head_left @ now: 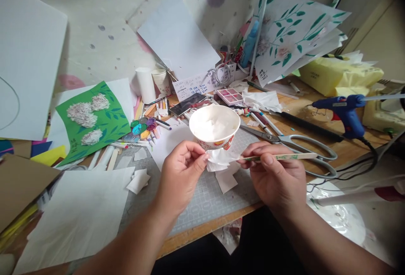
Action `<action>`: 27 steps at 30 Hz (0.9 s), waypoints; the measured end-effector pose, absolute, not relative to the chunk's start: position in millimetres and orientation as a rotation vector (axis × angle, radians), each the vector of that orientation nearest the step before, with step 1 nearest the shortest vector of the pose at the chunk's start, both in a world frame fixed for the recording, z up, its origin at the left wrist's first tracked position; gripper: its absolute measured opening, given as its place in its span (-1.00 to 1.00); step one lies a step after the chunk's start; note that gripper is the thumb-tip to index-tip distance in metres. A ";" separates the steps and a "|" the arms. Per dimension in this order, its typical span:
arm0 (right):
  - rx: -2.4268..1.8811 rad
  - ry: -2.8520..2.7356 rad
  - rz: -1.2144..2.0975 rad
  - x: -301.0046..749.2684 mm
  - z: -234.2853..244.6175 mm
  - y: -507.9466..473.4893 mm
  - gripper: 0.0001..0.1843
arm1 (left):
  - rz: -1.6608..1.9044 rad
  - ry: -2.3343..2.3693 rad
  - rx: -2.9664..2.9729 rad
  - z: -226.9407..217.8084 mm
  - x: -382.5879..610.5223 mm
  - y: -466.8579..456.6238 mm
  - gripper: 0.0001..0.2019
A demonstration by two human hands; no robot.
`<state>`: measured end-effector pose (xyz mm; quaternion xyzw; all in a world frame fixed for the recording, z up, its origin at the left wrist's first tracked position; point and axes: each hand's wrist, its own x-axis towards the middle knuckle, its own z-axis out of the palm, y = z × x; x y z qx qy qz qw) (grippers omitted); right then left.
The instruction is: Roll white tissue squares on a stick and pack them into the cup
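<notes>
Here: left hand [180, 173], fingers pinched on folded white tissue [220, 160]; right hand [278, 182], fingers closed round flat green-marked wooden stick [286, 156], near-level, tip leftward at tissue, nearside of red-patterned paper bowl [227, 141].

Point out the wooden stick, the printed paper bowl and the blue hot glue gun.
Wooden stick [291, 156]: head view, on its green-marked stretch.
Printed paper bowl [221, 143]: head view, on its patterned outer wall.
Blue hot glue gun [344, 105]: head view, on its body.
</notes>
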<state>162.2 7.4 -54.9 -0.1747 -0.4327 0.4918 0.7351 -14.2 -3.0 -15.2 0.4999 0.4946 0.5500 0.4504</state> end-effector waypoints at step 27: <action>-0.480 -1.559 0.739 159.6 -26.1 9.5 -0.79 | 1.402 1.266 1.534 -9.7 -11.7 -8.9 -0.90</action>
